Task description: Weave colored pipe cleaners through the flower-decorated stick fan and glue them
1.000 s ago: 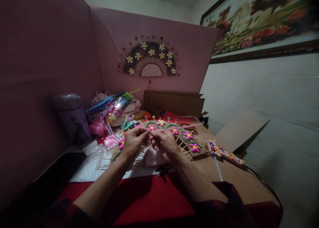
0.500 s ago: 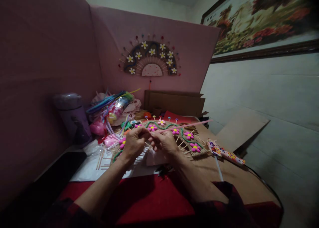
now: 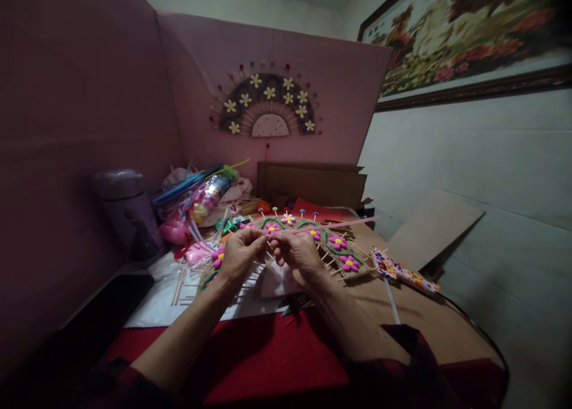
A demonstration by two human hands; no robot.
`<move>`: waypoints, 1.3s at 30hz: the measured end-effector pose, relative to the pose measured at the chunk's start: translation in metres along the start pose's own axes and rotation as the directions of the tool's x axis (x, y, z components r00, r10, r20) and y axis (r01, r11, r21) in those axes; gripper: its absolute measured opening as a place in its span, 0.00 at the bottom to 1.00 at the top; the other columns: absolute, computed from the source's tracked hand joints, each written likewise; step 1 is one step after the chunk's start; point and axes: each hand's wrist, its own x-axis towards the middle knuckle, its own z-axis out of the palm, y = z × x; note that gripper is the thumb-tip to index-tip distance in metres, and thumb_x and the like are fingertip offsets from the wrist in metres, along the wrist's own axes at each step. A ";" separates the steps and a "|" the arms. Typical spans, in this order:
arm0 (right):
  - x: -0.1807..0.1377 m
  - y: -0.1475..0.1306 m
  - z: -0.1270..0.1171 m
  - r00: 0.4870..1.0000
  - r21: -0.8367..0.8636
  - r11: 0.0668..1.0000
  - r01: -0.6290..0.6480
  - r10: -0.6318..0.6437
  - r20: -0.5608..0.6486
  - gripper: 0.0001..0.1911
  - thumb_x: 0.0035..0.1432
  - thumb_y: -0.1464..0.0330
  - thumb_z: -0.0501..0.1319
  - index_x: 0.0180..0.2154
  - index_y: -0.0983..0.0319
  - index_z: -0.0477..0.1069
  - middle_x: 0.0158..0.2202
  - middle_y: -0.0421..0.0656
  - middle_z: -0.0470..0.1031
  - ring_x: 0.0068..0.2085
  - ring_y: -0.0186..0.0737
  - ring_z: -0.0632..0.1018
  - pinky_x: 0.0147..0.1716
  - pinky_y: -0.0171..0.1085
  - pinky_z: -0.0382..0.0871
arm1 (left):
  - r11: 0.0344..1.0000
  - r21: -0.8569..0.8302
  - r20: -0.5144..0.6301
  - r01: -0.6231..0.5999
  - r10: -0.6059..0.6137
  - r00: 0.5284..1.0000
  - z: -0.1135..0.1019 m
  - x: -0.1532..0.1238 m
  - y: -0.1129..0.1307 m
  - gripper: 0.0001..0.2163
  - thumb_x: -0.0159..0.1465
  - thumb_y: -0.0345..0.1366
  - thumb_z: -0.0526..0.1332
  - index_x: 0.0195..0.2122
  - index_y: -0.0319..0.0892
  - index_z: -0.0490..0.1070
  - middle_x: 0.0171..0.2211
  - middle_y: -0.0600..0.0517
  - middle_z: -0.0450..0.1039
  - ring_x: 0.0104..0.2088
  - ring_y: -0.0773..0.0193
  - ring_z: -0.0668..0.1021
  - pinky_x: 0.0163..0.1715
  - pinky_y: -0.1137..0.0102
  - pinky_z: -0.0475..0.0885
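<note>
A thin pink pipe cleaner (image 3: pixel 346 224) stretches out to the right from between my hands. My left hand (image 3: pixel 243 255) pinches its near end between thumb and fingertips. Close beside it, my right hand (image 3: pixel 298 255) is closed on the same pipe cleaner, fingers curled. Both hands are above a half-round fan (image 3: pixel 360 273) wrapped in twine, with pink flowers (image 3: pixel 350 262), a wavy green strip (image 3: pixel 331 246) and thin sticks. My hands and forearms hide part of the fan's middle. Its pale half-round centre (image 3: pixel 277 280) shows between my wrists.
A finished-looking fan (image 3: pixel 270 102) with white flowers hangs on the pink board. Craft supplies (image 3: pixel 210 197) are heaped behind left, near a purple flask (image 3: pixel 131 218). A glue gun (image 3: pixel 402 273) in patterned wrapping lies right. A black phone-like slab (image 3: pixel 111 299) sits front left.
My right hand has shifted slightly, its fingers turning a little around the pipe cleaner. The left hand stays almost in place. The view has moved slightly.
</note>
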 end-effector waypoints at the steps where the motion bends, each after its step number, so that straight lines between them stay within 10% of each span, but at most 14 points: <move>1: 0.000 0.000 0.000 1.000 0.007 1.000 0.011 -0.012 0.012 0.08 0.38 0.68 0.64 0.19 0.68 0.71 0.16 0.40 0.71 0.14 0.27 0.67 0.08 0.26 0.57 | 1.000 -0.027 0.008 0.002 -0.001 1.000 0.001 -0.001 0.001 0.11 0.49 0.40 0.65 0.26 0.36 0.68 0.17 0.55 0.68 0.17 0.71 0.69 0.17 0.75 0.63; 9: 0.000 0.003 -0.004 0.991 -0.269 0.954 0.133 -0.125 0.048 0.14 0.46 0.60 0.62 0.20 0.64 0.68 0.16 0.39 0.68 0.14 0.28 0.64 0.11 0.29 0.56 | 0.993 -0.071 0.073 0.092 -0.087 0.994 0.000 -0.003 0.007 0.12 0.48 0.39 0.65 0.21 0.37 0.65 0.14 0.56 0.65 0.13 0.73 0.65 0.12 0.77 0.59; 11: -0.006 0.002 -0.005 0.935 -0.522 0.788 0.326 -0.350 0.055 0.16 0.52 0.59 0.59 0.21 0.63 0.68 0.17 0.39 0.68 0.17 0.31 0.66 0.15 0.32 0.60 | 0.979 -0.117 0.082 0.169 -0.160 0.984 -0.001 -0.002 0.009 0.11 0.46 0.37 0.66 0.19 0.38 0.64 0.12 0.57 0.61 0.12 0.74 0.62 0.11 0.78 0.56; 14: -0.016 -0.002 -0.005 0.673 -0.698 0.337 0.632 -0.686 0.277 0.09 0.57 0.65 0.55 0.29 0.61 0.71 0.28 0.43 0.73 0.31 0.37 0.72 0.32 0.37 0.67 | 0.956 -0.181 0.093 0.231 -0.217 0.972 -0.003 -0.002 0.014 0.11 0.44 0.36 0.66 0.18 0.38 0.63 0.13 0.58 0.60 0.12 0.75 0.61 0.10 0.78 0.55; 17: -0.019 -0.006 -0.006 0.471 -0.686 -0.036 0.726 -0.700 0.536 0.10 0.56 0.71 0.56 0.40 0.58 0.71 0.41 0.44 0.73 0.47 0.44 0.68 0.48 0.45 0.60 | 0.961 -0.177 0.115 0.214 -0.195 0.974 -0.005 -0.002 0.016 0.11 0.46 0.36 0.65 0.19 0.38 0.63 0.13 0.58 0.59 0.12 0.75 0.60 0.09 0.78 0.53; 19: -0.017 -0.008 -0.008 0.474 -0.699 -0.129 0.704 -0.647 0.597 0.09 0.56 0.72 0.56 0.39 0.58 0.71 0.39 0.44 0.73 0.46 0.44 0.68 0.48 0.46 0.58 | 0.961 -0.176 0.161 0.212 -0.185 0.970 -0.005 -0.003 0.016 0.11 0.46 0.35 0.65 0.19 0.38 0.63 0.13 0.58 0.59 0.12 0.75 0.60 0.09 0.78 0.53; 24: -0.010 -0.008 -0.013 0.575 -0.712 -0.023 0.702 -0.572 0.585 0.06 0.58 0.73 0.53 0.32 0.61 0.67 0.32 0.42 0.69 0.35 0.37 0.70 0.35 0.36 0.63 | 0.943 -0.190 0.232 0.273 -0.227 0.946 -0.008 -0.004 0.015 0.10 0.48 0.35 0.66 0.21 0.36 0.66 0.15 0.57 0.63 0.12 0.75 0.62 0.09 0.78 0.55; 39: -0.009 -0.004 -0.013 0.556 -0.721 0.019 0.693 -0.652 0.516 0.06 0.59 0.74 0.51 0.33 0.60 0.64 0.32 0.43 0.67 0.35 0.38 0.69 0.35 0.37 0.63 | 0.947 -0.254 0.174 0.198 -0.156 0.972 -0.006 -0.006 0.019 0.11 0.48 0.36 0.68 0.27 0.35 0.70 0.21 0.52 0.70 0.19 0.71 0.71 0.15 0.76 0.67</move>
